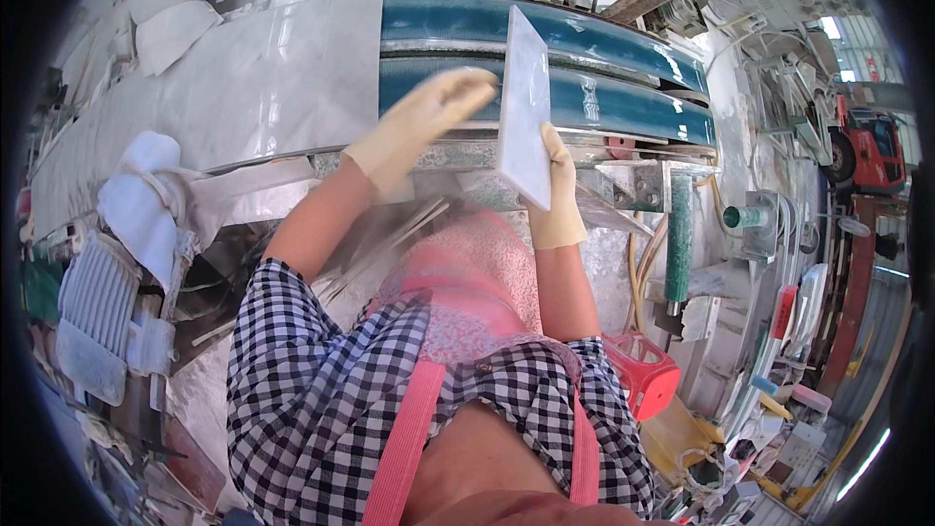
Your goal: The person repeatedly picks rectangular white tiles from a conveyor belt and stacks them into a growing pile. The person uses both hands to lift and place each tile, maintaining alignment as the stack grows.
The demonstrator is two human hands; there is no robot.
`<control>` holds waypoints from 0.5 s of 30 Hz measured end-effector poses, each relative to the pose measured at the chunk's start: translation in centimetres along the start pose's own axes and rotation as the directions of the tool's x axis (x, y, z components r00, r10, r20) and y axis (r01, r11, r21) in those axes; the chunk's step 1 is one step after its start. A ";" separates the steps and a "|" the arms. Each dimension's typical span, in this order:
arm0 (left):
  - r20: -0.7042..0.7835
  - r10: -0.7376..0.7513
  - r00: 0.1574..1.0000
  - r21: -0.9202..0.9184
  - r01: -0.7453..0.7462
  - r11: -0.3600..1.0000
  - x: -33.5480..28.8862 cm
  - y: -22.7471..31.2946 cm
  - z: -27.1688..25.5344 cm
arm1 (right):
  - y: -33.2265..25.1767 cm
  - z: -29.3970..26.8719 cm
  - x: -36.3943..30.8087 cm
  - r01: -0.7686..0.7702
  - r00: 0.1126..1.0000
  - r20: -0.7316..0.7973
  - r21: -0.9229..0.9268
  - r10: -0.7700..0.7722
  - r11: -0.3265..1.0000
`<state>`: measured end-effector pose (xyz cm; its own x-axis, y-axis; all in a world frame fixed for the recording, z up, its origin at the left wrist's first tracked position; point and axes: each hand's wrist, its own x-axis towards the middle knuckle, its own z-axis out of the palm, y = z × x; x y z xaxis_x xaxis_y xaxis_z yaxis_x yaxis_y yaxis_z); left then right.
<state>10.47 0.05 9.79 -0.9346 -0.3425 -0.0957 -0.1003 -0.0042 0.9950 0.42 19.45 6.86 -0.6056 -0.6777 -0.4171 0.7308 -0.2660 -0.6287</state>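
Note:
Both of my hands wear cream rubber gloves. In my right hand (558, 185) is a white stone tile (526, 102), gripped near its lower right edge and tilted up on edge above a machine bed. My left hand (424, 127) is raised just left of the tile, its fingers stretched toward the tile's left edge and slightly blurred. Nothing shows in that hand, and whether its fingertips touch the tile I cannot tell. Behind the tile run two blue-green conveyor belts (438, 15).
A smooth pale grey surface (282, 68) adjoins the belts on the left. White cloth (141, 200) hangs over a ribbed grey piece (97, 302). At right are a green cylinder (679, 244), a red plastic stool (648, 375) and, farther off, a red vehicle (877, 156).

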 end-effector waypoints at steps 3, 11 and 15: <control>-0.403 0.127 0.907 0.713 0.224 0.665 3.5 -3.7 -6.2 | 0.2 0.3 1.9 0.015 0.999 -0.045 -0.016 -0.015 1.000; -0.673 0.148 0.725 0.740 0.656 0.151 4.4 -6.5 -13.2 | -1.1 6.3 3.5 0.085 0.994 0.102 -0.537 -0.035 0.839; -0.719 -0.103 0.688 0.678 0.726 0.116 6.6 -5.3 -11.9 | -0.2 9.0 6.1 0.247 0.966 0.247 -0.785 -0.078 0.568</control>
<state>8.87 -13.33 4.27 -0.3873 -0.9102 -0.1465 -0.9213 0.3880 0.0253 -0.58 9.24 10.35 -0.5643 -0.8030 -0.1917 0.0184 0.2199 -0.9753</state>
